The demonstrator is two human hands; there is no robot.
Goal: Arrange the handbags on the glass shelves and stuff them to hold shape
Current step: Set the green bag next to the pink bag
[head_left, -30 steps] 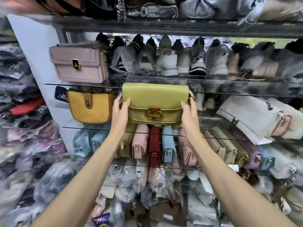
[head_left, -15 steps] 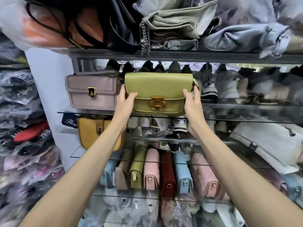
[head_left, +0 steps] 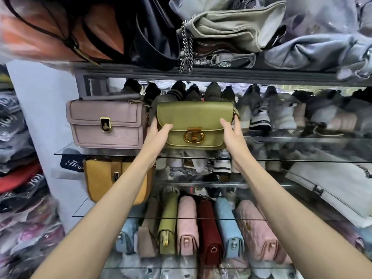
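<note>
- Raised from the lower shelf level seen a second earlier, the green handbag (head_left: 194,125) is now at the upper glass shelf (head_left: 281,138), upright, clasp facing outward, just beside the mauve handbag (head_left: 107,123).
- Left hand (head_left: 159,132): fingers curled round the bag's left end, thumb across the front panel. Right hand (head_left: 231,131): same grasp on the right end. A two-sided grip probably keeps the bag level and square while it is set down.
- Whether the bag's base already touches the glass cannot be determined; it sits at or just above the shelf surface.
- Placement judgement: aligning the bag front-facing next to the mauve handbag continues a display row from the left.
- Surroundings, left to right: plastic-wrapped stock (head_left: 22,178) stacked at the left; a mustard handbag (head_left: 112,182) one shelf below; a row of narrow bags (head_left: 201,228) stored end-on lower down; a white bag (head_left: 332,188) lying tilted at the right.
- Obstructions: shoes (head_left: 261,113) occupy the shelf directly behind and to the right of the bag, limiting depth and further rightward placement.
</note>
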